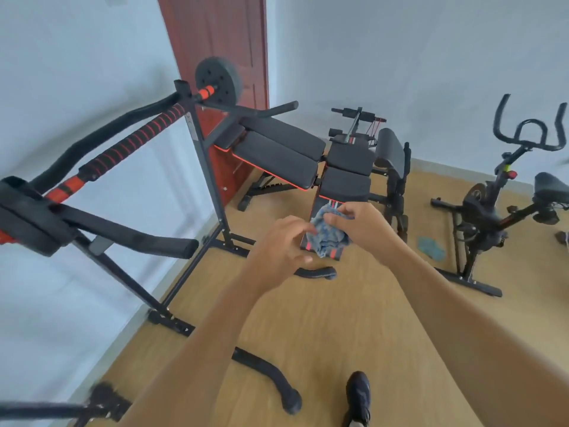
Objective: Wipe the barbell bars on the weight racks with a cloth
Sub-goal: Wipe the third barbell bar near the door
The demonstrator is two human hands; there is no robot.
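Observation:
A barbell bar (129, 143) with red-and-black spiral grip rests on a black weight rack (209, 167) at the left, a black weight plate (217, 80) on its far end. Both my hands are out in front, well to the right of the bar. My right hand (363, 224) grips a crumpled blue-grey cloth (328, 234). My left hand (280, 245) touches the cloth's left edge with its fingertips, fingers loosely spread. Neither hand touches the bar.
A black padded bench (277, 149) with red trim stands behind the hands. An exercise bike (492, 204) is at the right, with a second bluish cloth (431, 248) on the wooden floor beside it. A red door (221, 35) is at the back. My shoe (358, 392) shows below.

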